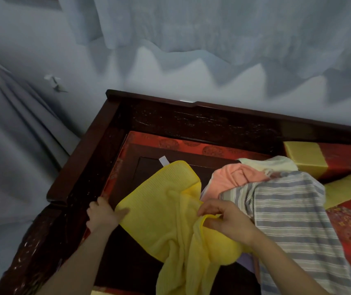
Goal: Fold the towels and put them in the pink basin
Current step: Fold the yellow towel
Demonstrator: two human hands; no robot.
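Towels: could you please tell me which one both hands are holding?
The yellow towel: the left hand holds its edge, the right hand pinches its hem. The pink towel and striped towel lie unheld.

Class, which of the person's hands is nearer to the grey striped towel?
Right. The right hand pinches the yellow towel just beside the grey striped towel; the left hand holds the yellow towel's far edge, away from it.

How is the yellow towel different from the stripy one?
The yellow towel is one plain colour; the striped towel has grey and white bands. The left hand and right hand both hold the yellow towel; neither holds the striped towel, which lies heaped beside it. Neither is folded yet.
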